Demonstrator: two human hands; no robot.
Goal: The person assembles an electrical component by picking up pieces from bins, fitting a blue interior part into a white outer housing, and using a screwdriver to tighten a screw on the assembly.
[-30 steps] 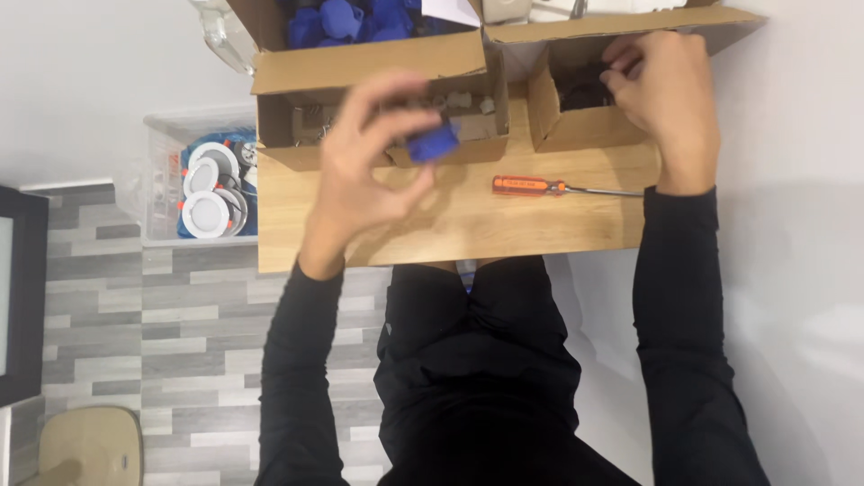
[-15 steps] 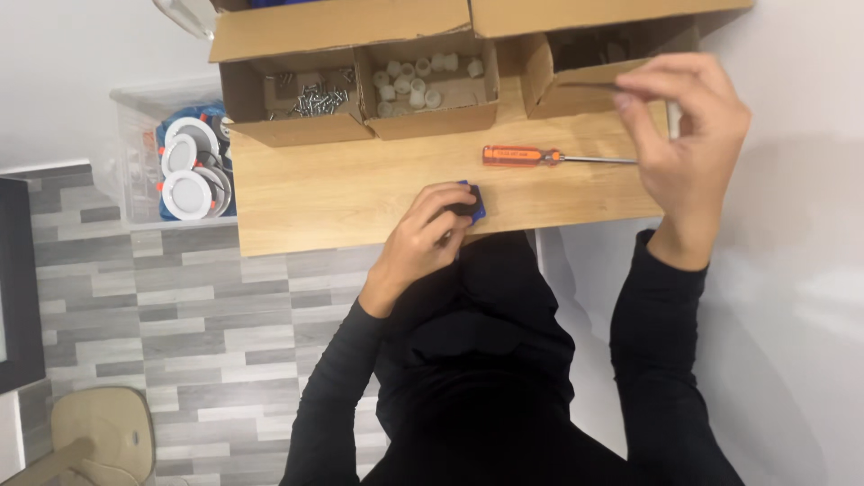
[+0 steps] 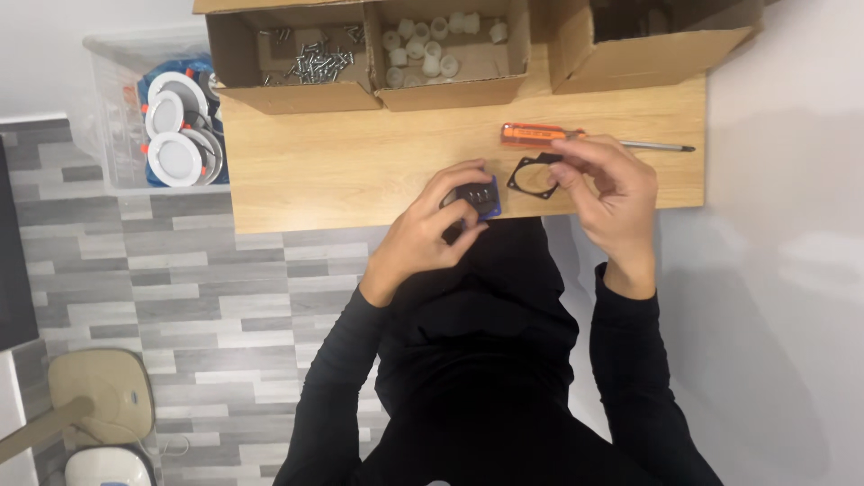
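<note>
A narrow wooden surface (image 3: 360,171) is standing over grey plank flooring, with open cardboard boxes (image 3: 378,54) lining its far edge. The left hand (image 3: 432,229) is gripping a small blue-and-black part (image 3: 477,196) at the near edge, while the right hand (image 3: 607,193) is pinching a flat black gasket (image 3: 531,177) in its fingers just beside it. An orange-handled screwdriver (image 3: 540,135) is lying just beyond.
</note>
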